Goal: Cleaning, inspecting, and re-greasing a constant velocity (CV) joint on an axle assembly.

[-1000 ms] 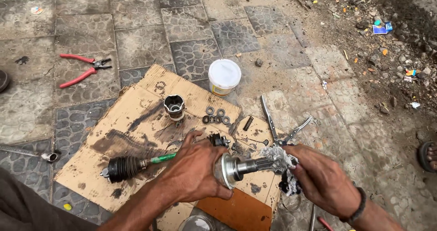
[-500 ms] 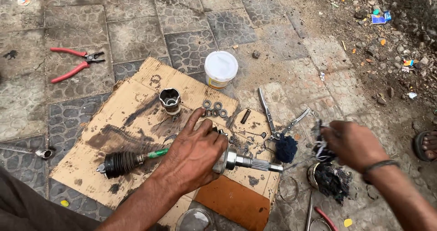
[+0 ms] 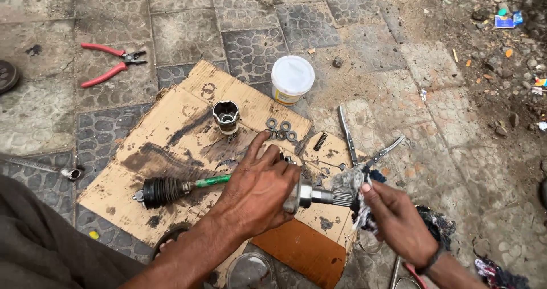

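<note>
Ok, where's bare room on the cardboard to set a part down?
The left cardboard corner, between socket and boot, is bare but greasy. Crowded around the washers, spring and both hands.

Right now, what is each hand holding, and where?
Left hand grips the axle joint around its wide end; right hand holds a dirty rag against the splined tip.

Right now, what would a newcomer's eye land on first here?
The two hands at centre: the left hand grips a greasy axle joint over stained cardboard, while the right hand presses a dirty rag to its splined end. Red-handled pliers lie upper left on the paving; a white tub stands above the cardboard.
</note>
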